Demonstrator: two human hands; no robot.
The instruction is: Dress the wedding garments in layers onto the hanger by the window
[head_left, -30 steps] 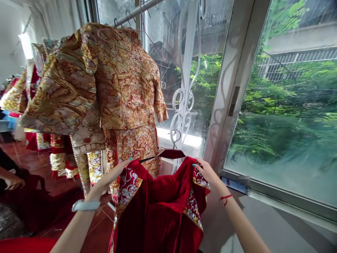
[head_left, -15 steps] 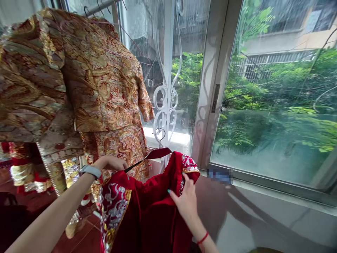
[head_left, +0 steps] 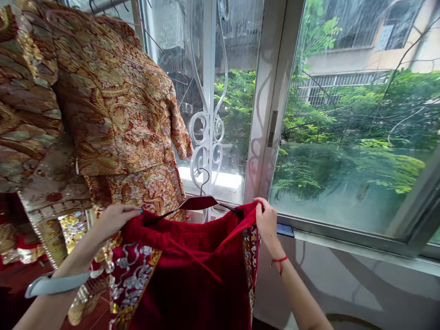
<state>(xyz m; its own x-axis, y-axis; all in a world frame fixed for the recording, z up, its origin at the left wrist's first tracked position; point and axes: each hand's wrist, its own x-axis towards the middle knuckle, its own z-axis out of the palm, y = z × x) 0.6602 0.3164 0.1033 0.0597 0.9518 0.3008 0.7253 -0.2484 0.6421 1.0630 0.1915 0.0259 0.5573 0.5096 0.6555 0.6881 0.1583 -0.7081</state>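
Carefully, my left hand and right hand each pinch an upper edge of the red velvet embroidered garment, held up before the window; a slipped pinch could drop it off its dark red hanger.

L hand, R hand grip red velvet garment.

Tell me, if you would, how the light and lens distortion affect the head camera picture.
In the head view, daylight through the glass window pane overexposes the white outer sill, the wide lens bends the pale metal window frame, and the dark red velvet garment stays sharp.
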